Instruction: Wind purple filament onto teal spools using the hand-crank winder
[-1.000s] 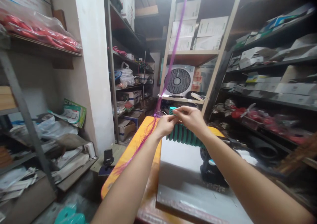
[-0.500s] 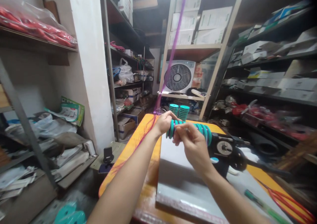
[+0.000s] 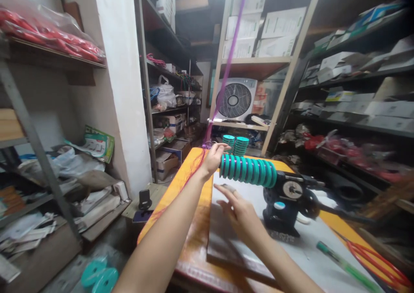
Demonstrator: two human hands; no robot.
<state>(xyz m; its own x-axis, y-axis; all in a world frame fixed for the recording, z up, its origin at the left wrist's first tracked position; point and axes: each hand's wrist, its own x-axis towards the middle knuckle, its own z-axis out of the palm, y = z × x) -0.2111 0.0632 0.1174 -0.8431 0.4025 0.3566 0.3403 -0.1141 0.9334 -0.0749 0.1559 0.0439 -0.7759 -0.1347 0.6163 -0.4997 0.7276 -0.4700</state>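
A row of teal spools (image 3: 248, 170) sits on the shaft of a black winding machine (image 3: 286, 204), with dark purple thread between the discs. My left hand (image 3: 213, 158) is at the row's left end, its fingers closed; what they grip there is too small to make out. Purple thread (image 3: 228, 68) runs down from above to beside that hand, and loose purple strands (image 3: 191, 172) lie on the orange table. My right hand (image 3: 235, 204) is below the spools over the grey board (image 3: 223, 241), fingers apart and holding nothing.
Two stacks of teal spools (image 3: 241, 146) stand at the table's (image 3: 190, 237) back edge. Red-handled scissors (image 3: 375, 263) and a green tool (image 3: 347, 265) lie at the right. More teal spools (image 3: 93, 271) are low at the left. Behind are shelves and a box fan (image 3: 233, 99).
My right hand has come off the spools and moved down and slightly left, its fingers opening. The whole spool row now shows. My left hand stays near the row's left end.
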